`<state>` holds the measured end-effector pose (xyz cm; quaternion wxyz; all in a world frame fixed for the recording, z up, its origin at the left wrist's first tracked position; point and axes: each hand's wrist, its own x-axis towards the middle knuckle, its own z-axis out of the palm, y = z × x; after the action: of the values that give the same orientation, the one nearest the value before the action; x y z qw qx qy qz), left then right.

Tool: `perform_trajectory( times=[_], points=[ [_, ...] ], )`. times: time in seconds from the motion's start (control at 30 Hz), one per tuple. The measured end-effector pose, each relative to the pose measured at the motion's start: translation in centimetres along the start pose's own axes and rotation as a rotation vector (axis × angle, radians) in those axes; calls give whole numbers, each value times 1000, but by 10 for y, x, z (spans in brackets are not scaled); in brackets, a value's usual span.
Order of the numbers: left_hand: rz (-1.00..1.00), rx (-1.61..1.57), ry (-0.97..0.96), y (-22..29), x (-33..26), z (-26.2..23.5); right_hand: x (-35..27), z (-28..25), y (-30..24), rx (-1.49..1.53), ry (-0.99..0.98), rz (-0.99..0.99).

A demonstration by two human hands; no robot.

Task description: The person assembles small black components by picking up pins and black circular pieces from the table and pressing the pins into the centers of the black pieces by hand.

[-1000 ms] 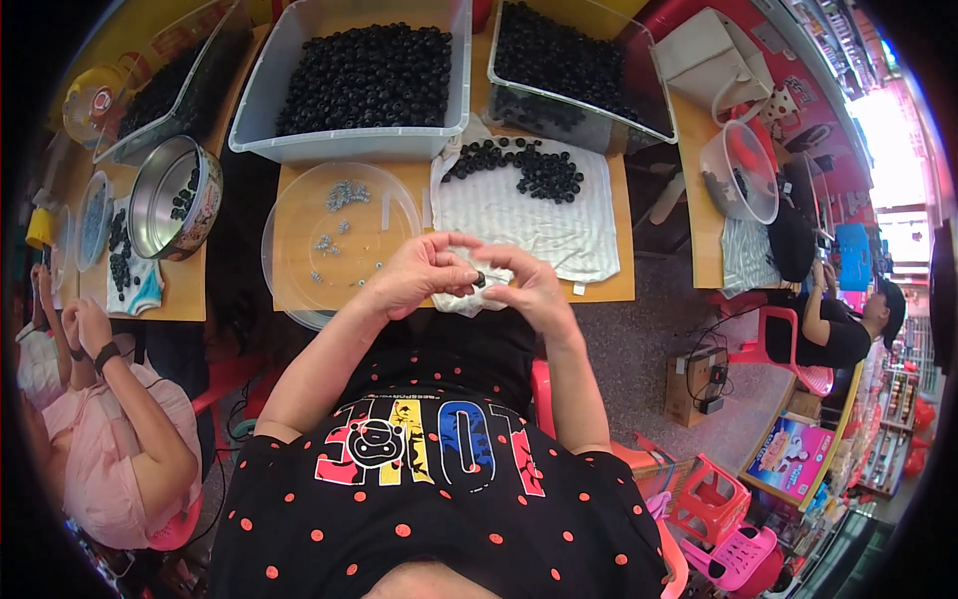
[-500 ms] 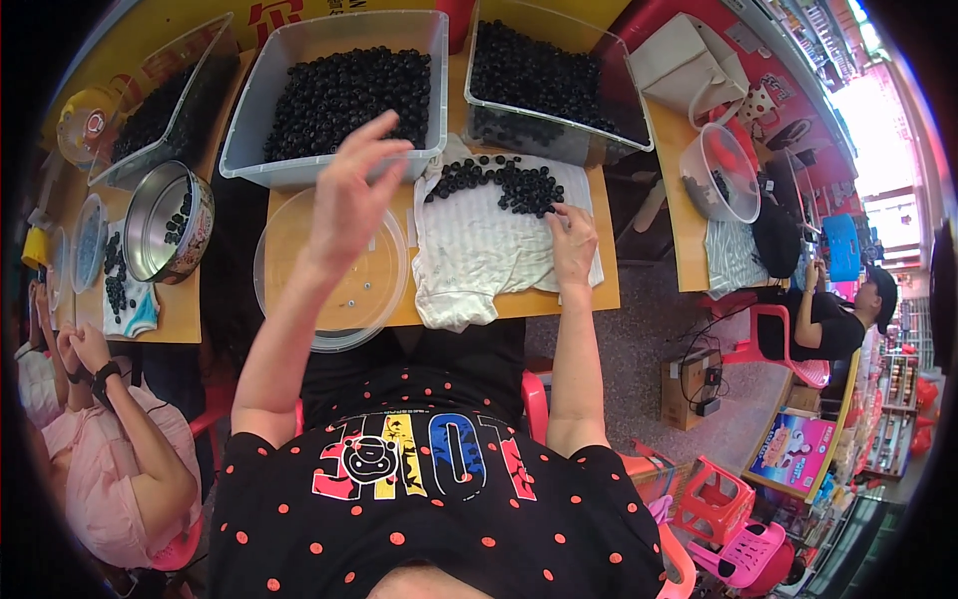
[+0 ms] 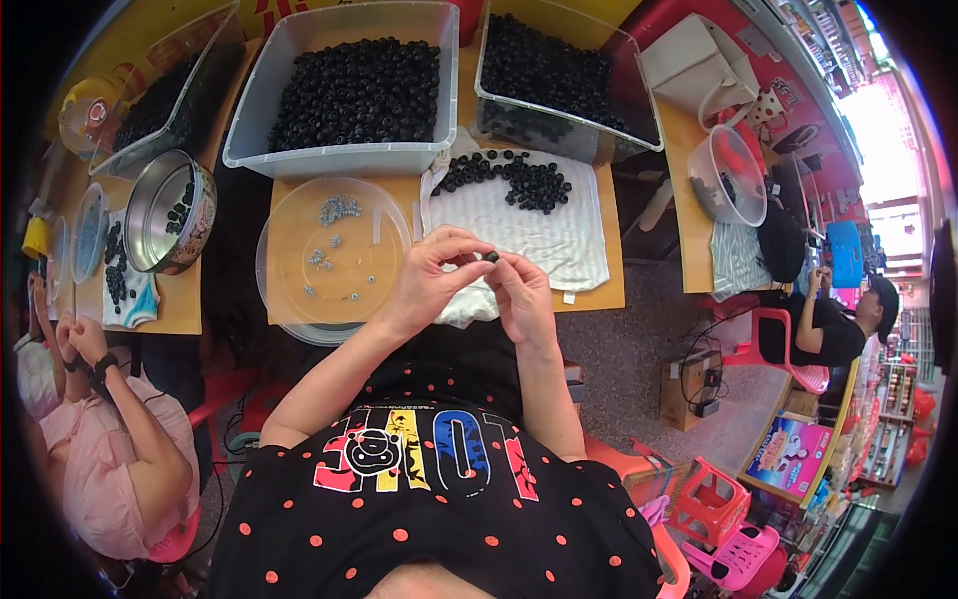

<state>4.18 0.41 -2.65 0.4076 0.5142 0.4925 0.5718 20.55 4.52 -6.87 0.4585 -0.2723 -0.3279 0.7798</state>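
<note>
In front of my chest, over the near edge of a white cloth [image 3: 519,235], my two hands meet fingertip to fingertip. Thumb and fingers of my right hand [image 3: 525,304] pinch a small round black piece [image 3: 490,257], like a bead or knob. My left hand [image 3: 431,283] is closed in a pinch against the same piece; anything small between its fingertips is hidden. Similar black pieces [image 3: 539,187] lie loose along the far part of the cloth. Left of it, small silvery metal parts [image 3: 340,208] sit in a shallow clear round tray [image 3: 274,285].
Two clear plastic tubs of black pieces, a left one [image 3: 239,150] and a right one [image 3: 559,130], stand behind the cloth. At a neighbouring table are a round metal tin [image 3: 150,255] and a person in pink [image 3: 130,469]. Red stools [image 3: 709,504] stand to the right.
My left hand has come down from in front of the left tub to chest level. My right hand has drawn back from the black pieces on the cloth, and both now meet.
</note>
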Motion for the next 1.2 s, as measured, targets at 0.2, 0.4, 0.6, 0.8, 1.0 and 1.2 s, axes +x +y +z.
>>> perform_trajectory(
  times=[0.2,0.4,0.6,0.8,1.0,1.2],
  points=[
    [-71,-131,36,-13,-17,-12,13,-2,-22,-664,87,-71],
    [-336,-761,236,-18,-17,-38,43,-28,-52,-1364,333,-393],
    [-326,-819,300,-13,-16,-56,28,-2,-27,-1354,-250,-341],
    [-357,-810,277,-13,-19,-49,23,1,-2,-1466,-337,-413],
    [-387,-780,189,-21,-22,-39,17,11,-7,-1396,-267,-426],
    [-419,-582,74,-21,-28,-25,4,40,-35,-1256,-142,-471]
  ],
)
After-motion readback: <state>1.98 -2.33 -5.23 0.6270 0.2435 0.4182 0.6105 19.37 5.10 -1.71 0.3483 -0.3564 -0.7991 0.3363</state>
